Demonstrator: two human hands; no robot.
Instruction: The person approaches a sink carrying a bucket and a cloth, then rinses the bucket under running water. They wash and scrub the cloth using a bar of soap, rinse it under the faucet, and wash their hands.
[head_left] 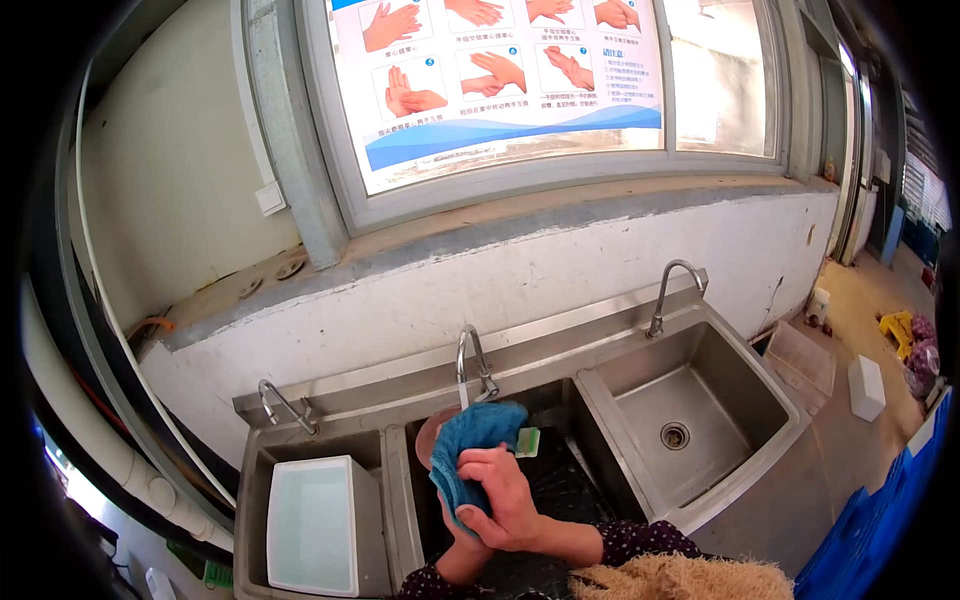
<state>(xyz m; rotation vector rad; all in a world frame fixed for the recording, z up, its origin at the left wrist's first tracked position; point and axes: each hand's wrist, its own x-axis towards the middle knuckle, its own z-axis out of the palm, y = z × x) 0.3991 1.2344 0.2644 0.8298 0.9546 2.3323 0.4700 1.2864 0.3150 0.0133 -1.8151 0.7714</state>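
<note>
A wet-looking blue cloth (478, 432) is bunched up over the middle sink, just below the running middle tap (468, 350). My right hand (503, 500) grips the cloth from the near side, fingers curled over it. Lower down, my left hand (462, 545) is closed at the cloth's lower end, its fingers largely hidden behind the cloth and my right hand. Behind the cloth, a pinkish rounded thing (427, 440) shows in part; its kind is unclear. A small green and white piece (528, 442) lies right of the cloth, in the dark middle basin (590, 490).
In the left basin stands a white box (315, 525) with water in it. The right basin (690, 390) has a drain and its own tap (668, 295). A handwashing poster (500, 80) hangs at the window. Blue crates (870, 520) and a white block (866, 388) are at right.
</note>
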